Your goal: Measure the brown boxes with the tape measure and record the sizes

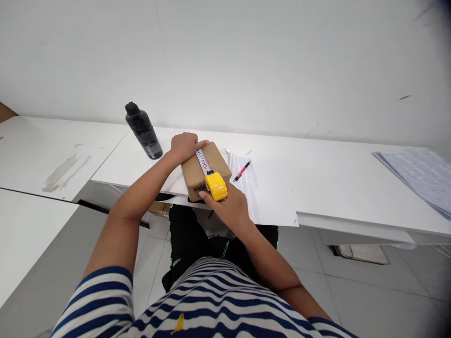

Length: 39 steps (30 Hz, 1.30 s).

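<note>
A small brown cardboard box (pixel 197 172) sits at the near edge of the white table (pixel 317 183). A yellow tape measure (pixel 216 186) rests on its near end, and its white blade (pixel 202 161) is stretched across the box top. My right hand (pixel 229 204) grips the yellow case from below and the right. My left hand (pixel 185 145) presses down on the far left corner of the box, thumb pinning the blade's end.
A dark water bottle (pixel 143 130) stands left of the box. A printed sheet (pixel 252 188) with a red pen (pixel 242 171) lies to the right. A paper stack (pixel 419 173) lies at far right. Another white table (pixel 45 150) adjoins on the left.
</note>
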Each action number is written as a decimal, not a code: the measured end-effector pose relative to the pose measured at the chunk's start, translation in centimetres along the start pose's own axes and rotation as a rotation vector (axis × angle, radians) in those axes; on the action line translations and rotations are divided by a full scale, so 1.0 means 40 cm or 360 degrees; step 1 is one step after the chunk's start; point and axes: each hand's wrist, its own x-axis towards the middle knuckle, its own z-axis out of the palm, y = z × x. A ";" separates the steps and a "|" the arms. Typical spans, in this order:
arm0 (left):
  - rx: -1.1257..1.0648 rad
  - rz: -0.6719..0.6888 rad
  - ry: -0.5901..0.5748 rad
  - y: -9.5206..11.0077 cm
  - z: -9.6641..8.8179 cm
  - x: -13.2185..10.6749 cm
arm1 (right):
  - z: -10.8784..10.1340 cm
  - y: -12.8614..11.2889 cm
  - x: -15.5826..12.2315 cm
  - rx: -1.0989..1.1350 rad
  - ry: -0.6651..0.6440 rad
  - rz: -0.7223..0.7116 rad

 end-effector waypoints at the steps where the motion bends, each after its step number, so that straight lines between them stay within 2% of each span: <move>1: -0.0011 0.0001 0.0047 0.003 -0.005 -0.004 | 0.002 0.004 -0.002 0.0059 0.0019 0.0008; 5: -0.0304 -0.0076 0.0235 0.017 -0.065 -0.043 | -0.003 0.035 0.003 0.0400 0.0152 0.0027; 8: -0.0665 -0.0012 0.0354 0.017 -0.134 -0.103 | -0.048 0.071 0.053 0.0788 0.0207 -0.0094; 10: -0.0938 0.0055 0.0250 0.004 -0.166 -0.154 | -0.098 0.101 0.116 0.0971 0.0154 -0.0190; 12: -0.1203 0.0078 0.0014 -0.022 -0.174 -0.203 | -0.150 0.136 0.194 0.1099 0.0124 -0.0257; 14: -0.1441 0.0035 -0.0176 -0.058 -0.158 -0.242 | -0.191 0.172 0.270 0.1172 0.0131 -0.0257; 15: -0.1551 -0.0024 -0.0208 -0.079 -0.142 -0.256 | -0.206 0.190 0.302 0.1180 0.0122 -0.0249; 18: -0.1793 -0.0312 -0.0156 -0.135 -0.075 -0.279 | -0.221 0.236 0.363 0.1164 0.0005 -0.0239; 21: -0.1761 -0.0542 -0.0153 -0.164 -0.003 -0.284 | -0.202 0.261 0.377 0.1132 -0.0166 -0.0247; 25: -0.1616 -0.0572 -0.0152 -0.147 0.052 -0.283 | -0.153 0.256 0.368 0.1084 -0.0354 -0.0213; 28: -0.1481 -0.0487 -0.0153 -0.114 0.059 -0.279 | -0.130 0.242 0.364 0.1054 -0.0370 -0.0207; 32: -0.1476 -0.0438 -0.0178 -0.085 0.058 -0.272 | -0.131 0.249 0.364 0.1026 -0.0381 -0.0198; 36: -0.1437 -0.0402 -0.0181 -0.088 0.054 -0.267 | -0.136 0.262 0.362 0.1036 -0.0346 -0.0171; 39: -0.1343 -0.0351 -0.0231 -0.102 0.032 -0.266 | -0.142 0.250 0.357 0.1063 -0.0344 -0.0228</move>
